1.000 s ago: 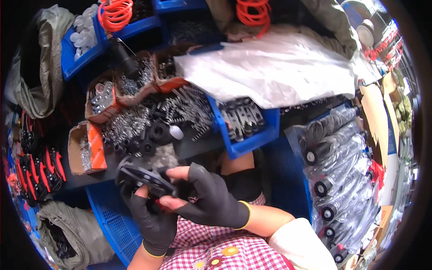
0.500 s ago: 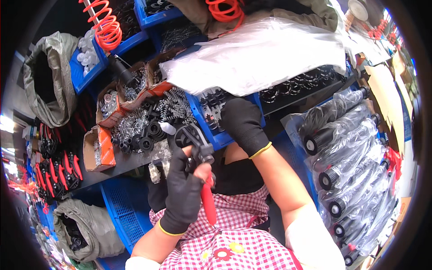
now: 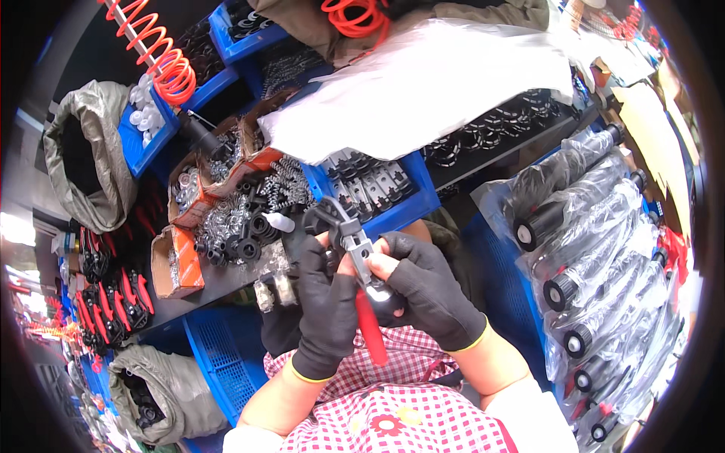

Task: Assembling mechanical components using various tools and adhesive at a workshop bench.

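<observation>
My left hand [image 3: 326,321], in a black fingerless glove, is closed around a hand tool with a red handle [image 3: 370,332] and a hooked black jaw [image 3: 325,215]. My right hand [image 3: 436,296], gloved alike, pinches a grey metal part [image 3: 364,253] with a hole in it, against the tool's body. Both hands meet over my lap, thumbs close together. Just beyond them stands a blue bin [image 3: 411,208] holding several similar metal parts [image 3: 377,185]. The lower fingers of my right hand are partly hidden.
To the left are springs [image 3: 287,185], black rings [image 3: 243,248], a small white bottle [image 3: 279,221] and open cartons [image 3: 177,264]. A white plastic sheet [image 3: 423,90] covers the back. Bagged black cylindrical parts [image 3: 563,291] lie at right. Red-handled tools [image 3: 113,306] sit far left.
My right hand has come back from the blue bin to the tool and now holds a grey metal part against it. The left hand still grips the tool, shifted slightly right.
</observation>
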`<state>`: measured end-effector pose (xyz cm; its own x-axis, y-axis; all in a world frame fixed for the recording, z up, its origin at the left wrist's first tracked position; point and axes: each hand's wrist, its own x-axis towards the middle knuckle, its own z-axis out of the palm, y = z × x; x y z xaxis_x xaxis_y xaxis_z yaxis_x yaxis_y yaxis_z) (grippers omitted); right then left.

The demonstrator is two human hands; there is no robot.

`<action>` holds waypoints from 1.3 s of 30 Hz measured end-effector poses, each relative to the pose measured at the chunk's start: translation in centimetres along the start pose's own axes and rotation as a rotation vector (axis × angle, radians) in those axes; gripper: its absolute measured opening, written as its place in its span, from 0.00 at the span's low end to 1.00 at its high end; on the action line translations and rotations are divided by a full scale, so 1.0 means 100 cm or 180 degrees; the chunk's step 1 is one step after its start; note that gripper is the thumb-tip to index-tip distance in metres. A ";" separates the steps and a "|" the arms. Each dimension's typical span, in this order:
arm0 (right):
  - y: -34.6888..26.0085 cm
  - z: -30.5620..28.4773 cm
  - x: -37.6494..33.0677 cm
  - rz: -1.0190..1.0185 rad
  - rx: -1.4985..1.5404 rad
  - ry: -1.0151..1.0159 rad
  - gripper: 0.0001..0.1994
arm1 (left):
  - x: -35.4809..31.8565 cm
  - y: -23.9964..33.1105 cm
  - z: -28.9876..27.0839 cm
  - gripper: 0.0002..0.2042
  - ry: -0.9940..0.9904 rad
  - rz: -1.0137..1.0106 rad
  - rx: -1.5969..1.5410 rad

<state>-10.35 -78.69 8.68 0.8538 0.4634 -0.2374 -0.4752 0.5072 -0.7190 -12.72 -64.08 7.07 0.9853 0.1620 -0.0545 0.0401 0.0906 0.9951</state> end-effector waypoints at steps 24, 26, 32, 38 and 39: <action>-0.284 -0.309 0.081 -0.2665 -0.5273 0.3912 0.15 | -0.024 0.009 -0.037 0.26 -0.0438 -0.0286 -0.0088; -0.299 -0.330 0.066 -0.2645 -0.4812 0.3620 0.16 | -0.019 0.011 -0.026 0.30 -0.0785 -0.0631 -0.0283; -0.307 -0.230 -0.079 -0.0466 -0.7364 0.3082 0.14 | -0.039 0.040 -0.125 0.36 -0.1054 -0.0804 -0.1199; -0.320 -0.223 -0.018 -0.1229 -0.6600 0.3179 0.14 | -0.019 0.090 -0.075 0.33 -0.1738 0.0260 0.0769; -0.319 -0.207 0.003 -0.0702 -0.6249 0.3515 0.14 | -0.003 0.095 -0.060 0.29 -0.2322 0.1117 0.1328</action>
<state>9.41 -109.77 17.99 0.9230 -0.2866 0.2567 -0.2514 -0.9543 -0.1616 -13.66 -57.42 16.03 0.8071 -0.5617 0.1818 -0.3649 -0.2324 0.9016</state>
